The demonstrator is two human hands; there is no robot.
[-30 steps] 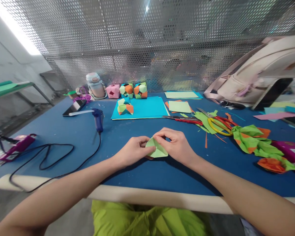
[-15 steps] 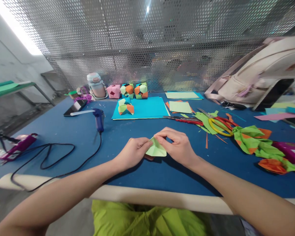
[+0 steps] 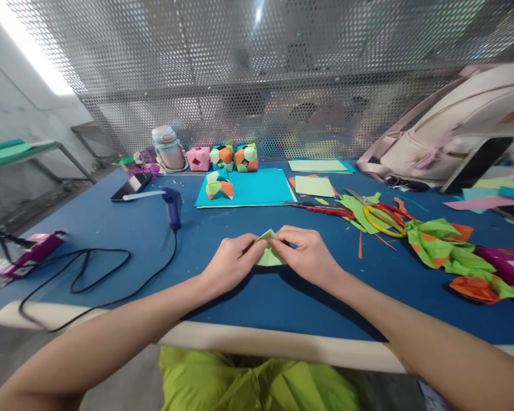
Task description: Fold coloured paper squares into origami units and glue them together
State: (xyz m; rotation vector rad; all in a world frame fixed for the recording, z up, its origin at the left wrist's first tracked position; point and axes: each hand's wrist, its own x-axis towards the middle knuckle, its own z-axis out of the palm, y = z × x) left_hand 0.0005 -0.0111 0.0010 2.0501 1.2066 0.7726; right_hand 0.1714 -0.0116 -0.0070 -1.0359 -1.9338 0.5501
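A small folded light green paper [image 3: 270,257] is held between my two hands over the blue table [image 3: 257,297]. Its top comes to a point. My left hand [image 3: 231,262] pinches its left side between thumb and fingers. On the right side, my right hand [image 3: 309,254] grips it the same way, thumb close to the other thumb. Beyond the hands, a partly assembled green and orange paper piece [image 3: 220,187] rests on blue paper sheets [image 3: 261,187]. Light green squares [image 3: 314,186] lie to the right of those sheets.
Red-handled scissors [image 3: 329,211] and yellow-and-red-handled scissors [image 3: 385,222] lie among green scraps. A blue glue gun [image 3: 172,208] with a looping black cord stands left. Crumpled green paper [image 3: 445,242], a backpack [image 3: 466,125], paper cubes [image 3: 245,157] and a bottle [image 3: 168,149] sit around.
The paper has tilted and now shows a pointed top between the thumbs. My right hand has shifted slightly, and its fingers sit lower on the paper. The left hand's fingers have moved a little higher.
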